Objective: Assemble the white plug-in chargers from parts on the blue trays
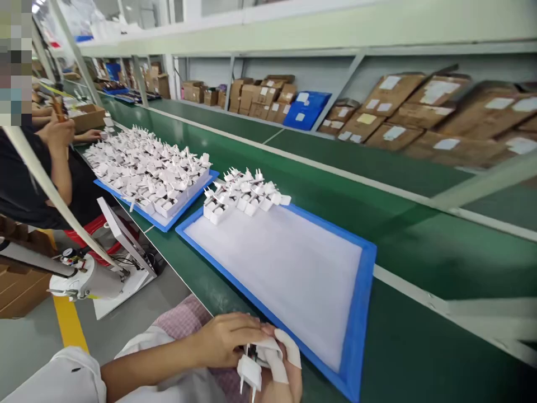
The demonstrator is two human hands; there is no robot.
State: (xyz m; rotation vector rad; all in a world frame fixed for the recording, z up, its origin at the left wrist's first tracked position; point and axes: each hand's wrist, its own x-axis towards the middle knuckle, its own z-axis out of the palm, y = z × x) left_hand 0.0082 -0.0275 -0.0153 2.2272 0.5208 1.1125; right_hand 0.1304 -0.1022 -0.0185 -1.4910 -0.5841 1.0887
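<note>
Left hand (226, 338) clasping a white plug charger (249, 374), right hand (287, 380) in white finger cots (287, 347) gripping it too, prongs pointing down, charger sitting just beside the near edge of a blue-framed foam tray (361, 313) on a green conveyor belt (398, 347), more white chargers (239, 193) crowding the tray's far end

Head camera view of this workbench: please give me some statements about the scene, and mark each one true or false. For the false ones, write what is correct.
The right hand wears white finger covers: true.
The white plastic plug adapter lies flat on the green bench: false, it is between the right hand and the left hand.
The blue-framed tray with white padding has adapters only at its far end: true.
The farther blue-framed tray holds fewer adapters: false, it holds many more.
Brown cardboard boxes stand on shelves: true.
</note>
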